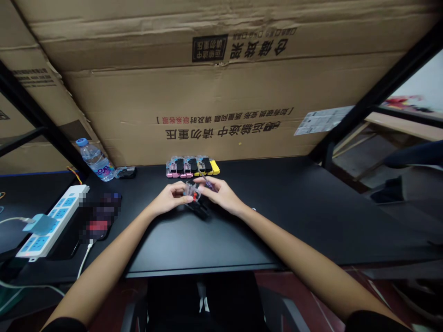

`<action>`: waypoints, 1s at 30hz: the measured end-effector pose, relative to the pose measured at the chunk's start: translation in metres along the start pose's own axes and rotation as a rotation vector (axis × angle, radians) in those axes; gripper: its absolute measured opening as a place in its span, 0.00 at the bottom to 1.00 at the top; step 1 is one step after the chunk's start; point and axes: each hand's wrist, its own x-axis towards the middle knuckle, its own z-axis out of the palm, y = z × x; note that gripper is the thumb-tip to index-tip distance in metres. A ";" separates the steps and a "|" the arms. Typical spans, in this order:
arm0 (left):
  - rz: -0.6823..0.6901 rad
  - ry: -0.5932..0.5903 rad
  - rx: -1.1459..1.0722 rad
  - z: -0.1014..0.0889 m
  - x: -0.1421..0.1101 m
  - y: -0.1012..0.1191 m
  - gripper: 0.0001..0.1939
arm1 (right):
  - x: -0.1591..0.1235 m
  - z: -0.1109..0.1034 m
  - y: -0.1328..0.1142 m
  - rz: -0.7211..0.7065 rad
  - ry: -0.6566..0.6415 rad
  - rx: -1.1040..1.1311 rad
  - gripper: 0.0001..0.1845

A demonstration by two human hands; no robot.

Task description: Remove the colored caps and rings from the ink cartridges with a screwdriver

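Both my hands meet over the middle of the black desk (294, 216). My left hand (170, 198) is closed on a small clear plastic cartridge (191, 190) with a red part. My right hand (221, 193) touches the same cartridge and pinches a thin purple-tipped tool (207, 181). A black piece (199, 208) lies on the desk just under the cartridge. Behind my hands, a row of pink and yellow cartridges (192, 167) with black tops stands against the cardboard.
A large cardboard sheet (224, 101) walls off the back of the desk. A water bottle (95, 160) and a small dark item (126, 172) sit at the back left. A white and blue power strip (51, 221) with a plugged charger lies left, next to a blurred phone (98, 216).
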 end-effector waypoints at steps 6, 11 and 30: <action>0.089 0.100 0.216 -0.011 -0.001 -0.008 0.22 | 0.009 -0.016 -0.001 0.055 0.196 0.133 0.25; 0.066 0.055 0.232 -0.008 -0.004 -0.007 0.20 | 0.007 -0.010 -0.002 0.011 0.155 0.045 0.28; 0.011 0.068 0.339 0.005 -0.004 0.000 0.25 | -0.002 0.005 -0.013 -0.071 0.209 0.137 0.24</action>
